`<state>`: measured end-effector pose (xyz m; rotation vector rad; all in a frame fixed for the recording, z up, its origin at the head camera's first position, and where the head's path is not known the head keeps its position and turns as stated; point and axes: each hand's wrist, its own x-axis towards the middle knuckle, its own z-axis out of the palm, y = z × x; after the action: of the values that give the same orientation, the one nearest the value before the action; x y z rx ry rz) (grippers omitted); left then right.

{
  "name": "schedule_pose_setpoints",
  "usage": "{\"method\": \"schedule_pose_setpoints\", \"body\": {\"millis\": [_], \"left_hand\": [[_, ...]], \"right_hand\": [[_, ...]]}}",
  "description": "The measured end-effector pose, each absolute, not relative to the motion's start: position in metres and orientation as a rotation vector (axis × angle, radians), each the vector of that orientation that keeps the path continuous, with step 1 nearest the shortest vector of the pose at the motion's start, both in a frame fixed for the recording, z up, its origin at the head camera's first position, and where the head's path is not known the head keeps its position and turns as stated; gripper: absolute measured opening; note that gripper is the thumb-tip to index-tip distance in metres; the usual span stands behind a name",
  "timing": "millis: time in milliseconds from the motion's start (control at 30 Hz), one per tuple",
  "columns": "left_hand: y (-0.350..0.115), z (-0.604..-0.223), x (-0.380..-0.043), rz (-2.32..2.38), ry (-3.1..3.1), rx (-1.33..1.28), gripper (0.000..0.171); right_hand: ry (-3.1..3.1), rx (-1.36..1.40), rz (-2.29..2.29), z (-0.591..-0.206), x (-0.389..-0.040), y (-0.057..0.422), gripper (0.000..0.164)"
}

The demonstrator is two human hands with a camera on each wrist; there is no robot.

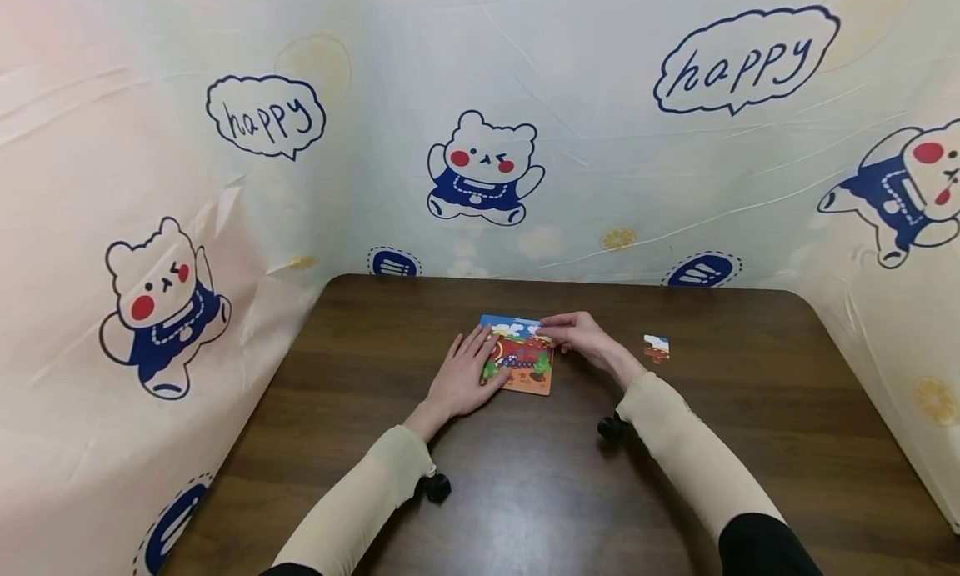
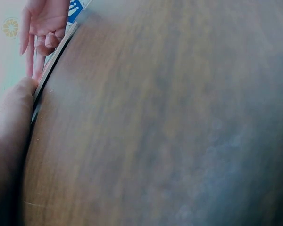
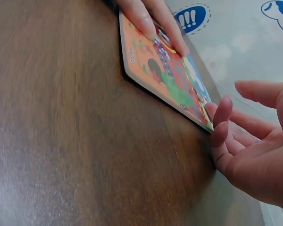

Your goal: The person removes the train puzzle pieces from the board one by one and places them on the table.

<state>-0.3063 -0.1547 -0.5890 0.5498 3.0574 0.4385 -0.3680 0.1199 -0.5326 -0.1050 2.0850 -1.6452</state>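
While the puzzle (image 1: 523, 357) lies on the table (image 1: 352, 368) | left hand (image 1: 465, 378) spreads flat over its 9 o'clock | right hand (image 1: 587, 338) touches 2 o'clock corner, can't tell if pinching | piece (image 1: 657, 348) at 3 o'clock

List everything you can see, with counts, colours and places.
Puzzle board: one, multicoloured, on the table
Loose puzzle piece: one, blue, white and reddish-brown, right of the board
Table: one, dark brown, beneath both
Backdrop: pale, around the table
Bear prints: three, white and blue, on the backdrop
"Happy" bubbles: two, blue-outlined, backdrop
Oval prints: three, blue, backdrop
Fruit-slice prints: several, yellow-orange, backdrop
Black wrist items: two, below the cuffs
Sleeves: two, cream, black farther up
Left hand: one, bare, on the board
Right hand: one, bare, at the board's far right corner
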Motion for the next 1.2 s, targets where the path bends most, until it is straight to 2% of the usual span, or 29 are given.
{"method": "schedule_pose_setpoints", "body": {"millis": [667, 1200], "left_hand": [[-0.156, -0.59, -0.308, 0.466, 3.044, 0.553, 0.082], [-0.156, -0.589, -0.307, 0.445, 3.039, 0.558, 0.082]], "right_hand": [[2.062, -0.003, -1.675, -0.532, -0.368, 0.107, 0.055], [2.474, -0.095, -1.499, -0.533, -0.352, 0.088, 0.04]]}}
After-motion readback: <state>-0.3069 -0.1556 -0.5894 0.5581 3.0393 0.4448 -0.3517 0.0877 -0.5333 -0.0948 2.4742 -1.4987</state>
